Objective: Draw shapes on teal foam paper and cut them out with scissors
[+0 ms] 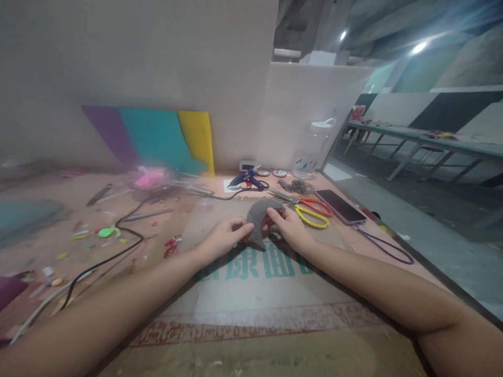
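A dark grey, curved crescent-like piece (258, 219) is held up over the printed board (236, 306). My left hand (228, 235) pinches its left lower part, thumb on the near face. On its upper right side my right hand (286, 226) grips it, thumb in front and the other fingers partly hidden behind. Just beyond my right hand lie scissors with orange handles (320, 205) and scissors with yellow handles (314, 222). A blue glue gun (249, 180) rests behind the piece.
To the right are a phone (341, 206) with a purple strap (387, 250), and a clear bottle (308, 152) behind. Grey fibre (296, 186) lies near the bottle. At left are a black cable (118, 253), coloured scraps, a green blob (106, 232) and a pink lump (150, 178).
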`<state>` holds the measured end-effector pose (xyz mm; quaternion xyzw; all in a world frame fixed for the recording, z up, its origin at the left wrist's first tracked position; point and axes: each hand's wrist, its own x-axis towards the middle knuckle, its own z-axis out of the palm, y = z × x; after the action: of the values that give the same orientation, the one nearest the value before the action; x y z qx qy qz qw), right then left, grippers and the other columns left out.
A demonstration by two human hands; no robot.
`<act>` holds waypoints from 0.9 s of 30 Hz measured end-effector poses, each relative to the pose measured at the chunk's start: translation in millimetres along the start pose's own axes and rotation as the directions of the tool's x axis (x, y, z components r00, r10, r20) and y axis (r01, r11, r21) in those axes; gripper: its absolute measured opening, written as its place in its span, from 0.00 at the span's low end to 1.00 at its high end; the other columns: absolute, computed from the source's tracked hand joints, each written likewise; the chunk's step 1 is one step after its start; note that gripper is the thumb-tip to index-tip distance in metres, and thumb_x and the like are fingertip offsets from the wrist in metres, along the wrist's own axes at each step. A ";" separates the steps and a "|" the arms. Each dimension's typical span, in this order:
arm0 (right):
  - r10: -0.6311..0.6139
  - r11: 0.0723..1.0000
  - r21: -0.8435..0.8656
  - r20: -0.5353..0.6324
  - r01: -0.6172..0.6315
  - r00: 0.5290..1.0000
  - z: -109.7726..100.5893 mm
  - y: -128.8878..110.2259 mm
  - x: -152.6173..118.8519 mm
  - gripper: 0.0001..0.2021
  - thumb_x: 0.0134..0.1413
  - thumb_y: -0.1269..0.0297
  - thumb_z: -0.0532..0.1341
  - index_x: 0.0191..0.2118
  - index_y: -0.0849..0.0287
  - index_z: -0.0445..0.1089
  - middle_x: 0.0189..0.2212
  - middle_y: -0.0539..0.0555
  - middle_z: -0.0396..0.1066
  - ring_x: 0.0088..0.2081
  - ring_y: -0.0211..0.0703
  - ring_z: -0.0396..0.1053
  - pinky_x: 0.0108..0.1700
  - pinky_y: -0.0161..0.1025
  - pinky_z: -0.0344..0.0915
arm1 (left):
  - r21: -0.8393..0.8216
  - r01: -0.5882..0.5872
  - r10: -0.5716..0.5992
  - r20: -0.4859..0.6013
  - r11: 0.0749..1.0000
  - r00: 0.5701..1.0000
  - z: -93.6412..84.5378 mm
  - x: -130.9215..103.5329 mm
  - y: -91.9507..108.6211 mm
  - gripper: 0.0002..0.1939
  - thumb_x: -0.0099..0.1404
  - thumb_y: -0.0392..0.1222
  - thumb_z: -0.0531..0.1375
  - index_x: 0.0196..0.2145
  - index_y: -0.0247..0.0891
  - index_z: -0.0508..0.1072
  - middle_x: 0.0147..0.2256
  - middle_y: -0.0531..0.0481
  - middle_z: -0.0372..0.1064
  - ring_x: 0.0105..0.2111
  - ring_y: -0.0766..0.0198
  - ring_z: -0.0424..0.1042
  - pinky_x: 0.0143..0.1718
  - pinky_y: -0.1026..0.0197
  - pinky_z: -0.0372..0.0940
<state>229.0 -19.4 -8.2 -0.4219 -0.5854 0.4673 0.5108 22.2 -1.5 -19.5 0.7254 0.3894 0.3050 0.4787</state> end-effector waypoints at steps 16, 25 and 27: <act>-0.051 0.995 -0.092 -0.079 0.043 0.996 -20.8 32.7 24.2 0.23 0.51 0.51 0.68 0.51 0.57 0.69 0.34 0.53 0.76 0.35 0.44 0.74 0.41 0.44 0.73 | 0.420 -0.049 0.076 -0.046 0.906 0.996 -9.7 1.3 5.2 0.23 0.67 0.56 0.54 0.21 0.40 0.69 0.20 0.52 0.66 0.23 0.61 0.62 0.27 0.61 0.52; -0.149 0.949 -0.292 -0.095 0.115 0.984 -35.0 44.5 32.5 0.20 0.48 0.50 0.68 0.44 0.55 0.72 0.44 0.60 0.77 0.46 0.54 0.75 0.57 0.58 0.69 | 0.636 -0.091 0.088 0.036 0.767 0.995 -31.6 -7.8 45.2 0.15 0.66 0.40 0.52 0.23 0.41 0.72 0.24 0.48 0.71 0.25 0.56 0.67 0.28 0.60 0.54; -0.153 0.940 -0.321 -0.089 0.117 0.984 -34.8 46.6 32.2 0.20 0.48 0.49 0.67 0.44 0.55 0.73 0.44 0.62 0.77 0.47 0.56 0.75 0.57 0.60 0.68 | 0.663 -0.089 0.103 0.018 0.743 0.995 -41.8 -12.8 59.4 0.13 0.65 0.38 0.53 0.26 0.41 0.74 0.27 0.46 0.74 0.28 0.54 0.69 0.31 0.59 0.57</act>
<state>260.4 25.6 -45.8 -0.4824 -0.6503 0.3074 0.4999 -2.2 -7.6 49.8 0.8639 0.4391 0.1785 0.1702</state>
